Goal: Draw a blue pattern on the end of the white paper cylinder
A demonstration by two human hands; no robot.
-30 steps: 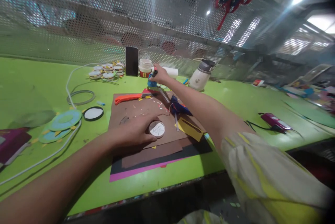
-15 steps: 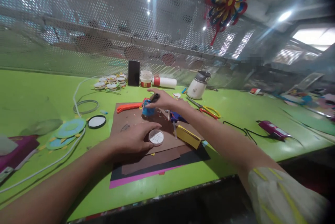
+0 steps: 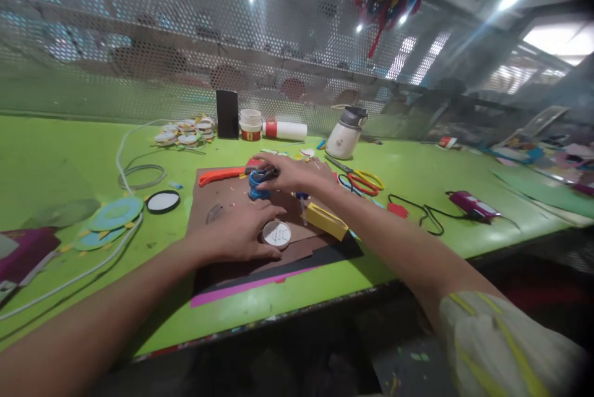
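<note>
A round white disc point(image 3: 277, 234) with dark lines drawn across its face is held between the thumb and fingers of my left hand point(image 3: 239, 233), over brown card point(image 3: 297, 248). My right hand point(image 3: 285, 173) is beyond it, pinching a short dark pen-like object point(image 3: 273, 173) at a blue holder point(image 3: 258, 185). How far that object reaches into the holder cannot be made out. An orange-handled cutter point(image 3: 221, 175) lies left of the holder. A folded yellow card piece point(image 3: 327, 222) sits under my right forearm.
Scissors point(image 3: 366, 182) and a purple device with a black cord point(image 3: 473, 206) lie to the right. A white jug point(image 3: 344, 134), white tub point(image 3: 251, 125) and dark upright phone-like slab point(image 3: 227, 114) stand behind. At left are a black-rimmed disc point(image 3: 163, 201), blue-green discs point(image 3: 116, 214) and a white cable point(image 3: 121, 159).
The view has shifted, so the table sits higher in the picture. My right hand remains at the blue holder with the dark object. My left hand keeps hold of the white disc.
</note>
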